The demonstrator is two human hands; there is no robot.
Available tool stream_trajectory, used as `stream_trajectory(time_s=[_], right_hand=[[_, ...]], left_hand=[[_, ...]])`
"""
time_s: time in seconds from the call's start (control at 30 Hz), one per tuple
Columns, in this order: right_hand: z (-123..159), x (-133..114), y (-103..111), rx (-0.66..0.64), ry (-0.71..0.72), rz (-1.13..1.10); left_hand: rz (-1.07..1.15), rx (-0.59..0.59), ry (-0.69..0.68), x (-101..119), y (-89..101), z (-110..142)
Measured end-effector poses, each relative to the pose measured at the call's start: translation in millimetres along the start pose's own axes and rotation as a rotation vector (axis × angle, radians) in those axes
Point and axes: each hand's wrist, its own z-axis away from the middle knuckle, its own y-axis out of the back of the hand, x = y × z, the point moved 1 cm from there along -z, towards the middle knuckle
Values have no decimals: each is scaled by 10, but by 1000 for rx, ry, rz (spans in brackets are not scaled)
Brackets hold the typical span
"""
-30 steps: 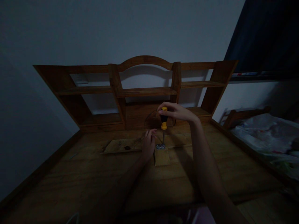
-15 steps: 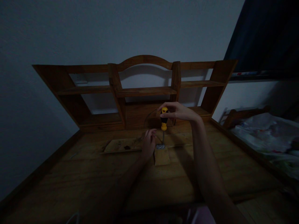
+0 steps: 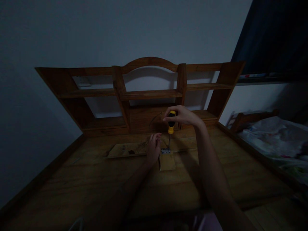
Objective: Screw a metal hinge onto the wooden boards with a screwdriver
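Observation:
My right hand (image 3: 183, 116) is closed round the top of a yellow and black screwdriver (image 3: 171, 125) that stands nearly upright, leaning slightly right. Its tip rests on a small silver hinge (image 3: 165, 150) fixed at the far end of a small wooden block (image 3: 166, 162). My left hand (image 3: 153, 148) lies on the desk just left of the block, fingers curled against its edge and the hinge. A long flat wooden board (image 3: 127, 149) lies behind the block, running left and right.
The wooden desk (image 3: 96, 183) carries a shelf unit (image 3: 149, 94) against the wall at the back. A bed with light bedding (image 3: 274, 141) stands to the right. The room is dim.
My right hand has turned on the screwdriver handle and shifted slightly right, tilting the tool a little. The left hand and the block stay where they were.

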Motion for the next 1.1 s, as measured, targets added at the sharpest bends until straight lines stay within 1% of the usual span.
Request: stream_trajectory(time_s=[0.07,0.2,0.3,0.43,0.53,0.57,0.67,0.73,0.8,0.83,0.93,0.97,1.03,1.1], right_hand=[[20,-27,24,-37,3,-43],[100,-46,101,-200,20,-219],[168,-14,168,-247,-19,-318],[194,49,186,-211,-73,-314],[152,81,133,-140,-134,-255],[128,85,109,-94,-142,-187],[49,82,32,77,-139,120],[5,76,-19,139,-143,247],[-22,67,-57,138,-122,246],[-28,59,-67,126,-90,217],[-25,24,-67,57,30,115],[-21,13,-62,32,49,94],[-18,-8,-54,8,45,75],[-23,-26,-59,14,28,72]], left_hand=[[-1,8,-3,-8,-1,-3],[3,13,-17,-29,3,-4],[-4,5,-20,-39,14,-1],[1,3,-24,-41,22,2],[2,1,-14,-40,18,1],[-2,2,-10,-39,15,1],[-1,-1,-7,-40,6,1],[7,-1,-5,-42,1,2],[13,-4,1,-42,-1,5],[14,-4,4,-40,-1,7],[14,-5,-2,-24,1,12],[13,-2,-5,-18,1,12],[11,2,-8,-8,-1,13],[13,5,-9,-4,-4,13]])
